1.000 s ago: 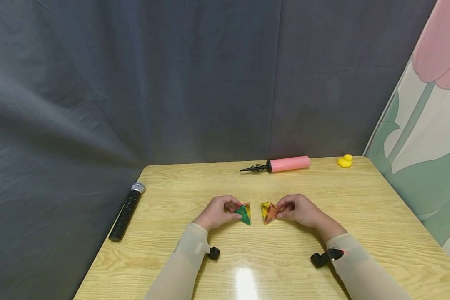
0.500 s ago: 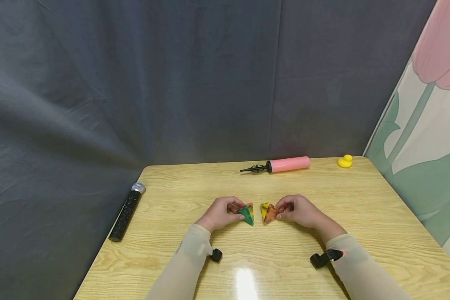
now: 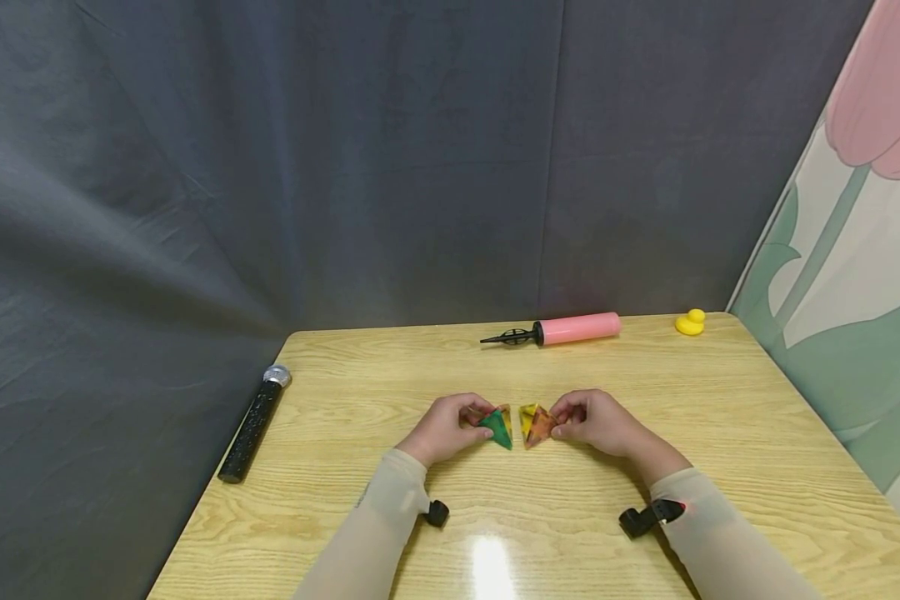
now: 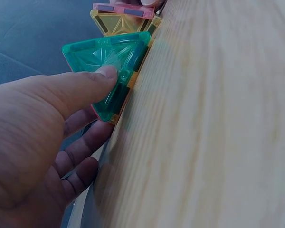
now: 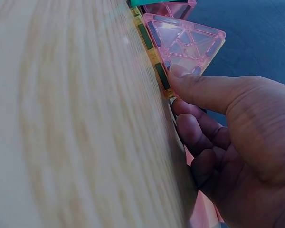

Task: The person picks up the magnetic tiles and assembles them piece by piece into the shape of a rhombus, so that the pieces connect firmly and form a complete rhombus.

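In the head view, two small pyramids of see-through magnetic tiles stand side by side mid-table, a narrow gap between them. My left hand [image 3: 444,430] pinches the left magnetic tile pyramid [image 3: 498,427]; its thumb presses on a green triangle tile [image 4: 102,50], with the other fingers behind and below it. On the right, my right hand [image 3: 600,425] grips the other magnetic tile pyramid [image 3: 534,423] by its outer side. That thumb lies on a pink triangle tile [image 5: 185,42] in the right wrist view. Yellow-orange tiles form the bottoms, resting on the wooden table [image 3: 570,517].
Behind the hands lies a pink hand pump [image 3: 579,328] with a black nozzle. A yellow rubber duck [image 3: 691,322] sits at the back right corner. Along the left edge lies a black microphone [image 3: 253,425]. A dark curtain [image 3: 420,167] hangs behind the table.
My left hand has slid its pyramid to the right, so the gap between the two pyramids has narrowed. The right hand and its pyramid have hardly moved.
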`<action>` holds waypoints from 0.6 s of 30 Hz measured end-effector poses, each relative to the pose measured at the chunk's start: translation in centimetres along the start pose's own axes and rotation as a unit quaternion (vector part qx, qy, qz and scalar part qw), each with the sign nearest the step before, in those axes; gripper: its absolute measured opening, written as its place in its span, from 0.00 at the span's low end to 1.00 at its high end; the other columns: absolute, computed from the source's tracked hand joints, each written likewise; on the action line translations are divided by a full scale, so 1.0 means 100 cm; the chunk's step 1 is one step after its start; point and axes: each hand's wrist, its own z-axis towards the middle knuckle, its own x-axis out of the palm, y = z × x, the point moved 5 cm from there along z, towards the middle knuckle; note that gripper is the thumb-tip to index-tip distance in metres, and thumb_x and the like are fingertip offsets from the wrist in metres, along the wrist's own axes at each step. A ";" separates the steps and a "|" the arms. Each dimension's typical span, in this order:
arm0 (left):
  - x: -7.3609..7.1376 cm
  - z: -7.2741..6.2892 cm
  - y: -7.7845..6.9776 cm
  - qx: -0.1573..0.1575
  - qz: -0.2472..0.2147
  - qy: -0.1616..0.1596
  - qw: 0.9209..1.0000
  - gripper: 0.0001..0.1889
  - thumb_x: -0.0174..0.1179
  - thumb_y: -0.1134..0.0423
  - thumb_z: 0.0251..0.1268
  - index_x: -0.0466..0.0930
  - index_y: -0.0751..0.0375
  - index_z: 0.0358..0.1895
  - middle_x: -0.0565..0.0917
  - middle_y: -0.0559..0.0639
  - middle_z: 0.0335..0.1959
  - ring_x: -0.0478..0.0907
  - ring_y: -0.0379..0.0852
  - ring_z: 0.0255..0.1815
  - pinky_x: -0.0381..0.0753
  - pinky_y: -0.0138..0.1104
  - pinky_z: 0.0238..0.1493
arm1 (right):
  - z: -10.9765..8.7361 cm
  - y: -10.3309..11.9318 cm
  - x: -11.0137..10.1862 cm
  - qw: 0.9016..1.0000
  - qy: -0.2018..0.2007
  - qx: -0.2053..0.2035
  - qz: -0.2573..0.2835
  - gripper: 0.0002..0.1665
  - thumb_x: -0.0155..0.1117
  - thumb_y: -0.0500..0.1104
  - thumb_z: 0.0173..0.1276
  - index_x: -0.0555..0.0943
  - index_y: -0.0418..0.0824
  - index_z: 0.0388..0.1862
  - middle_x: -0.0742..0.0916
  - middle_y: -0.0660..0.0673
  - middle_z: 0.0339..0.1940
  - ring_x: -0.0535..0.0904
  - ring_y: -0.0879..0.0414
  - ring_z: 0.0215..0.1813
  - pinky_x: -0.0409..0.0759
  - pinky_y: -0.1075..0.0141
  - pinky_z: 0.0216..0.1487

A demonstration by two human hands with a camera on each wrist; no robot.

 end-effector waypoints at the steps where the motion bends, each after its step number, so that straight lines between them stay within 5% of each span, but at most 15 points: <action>1: 0.000 0.000 0.000 -0.002 0.001 0.000 1.000 0.17 0.73 0.59 0.68 0.85 0.42 0.57 0.85 0.33 0.49 0.82 0.35 0.45 0.83 0.33 0.50 | 0.000 0.000 0.000 1.000 -0.001 -0.001 -0.003 0.09 0.80 0.39 0.64 0.89 0.49 0.41 0.85 0.51 0.33 0.77 0.52 0.35 0.76 0.65 0.35; 18: 0.008 0.002 -0.003 0.018 0.021 -0.007 1.000 0.18 0.73 0.60 0.68 0.85 0.43 0.59 0.85 0.33 0.52 0.82 0.33 0.46 0.82 0.32 0.51 | -0.002 0.005 0.002 1.000 -0.010 -0.007 -0.014 0.07 0.79 0.39 0.65 0.90 0.47 0.41 0.86 0.52 0.32 0.77 0.55 0.33 0.76 0.65 0.33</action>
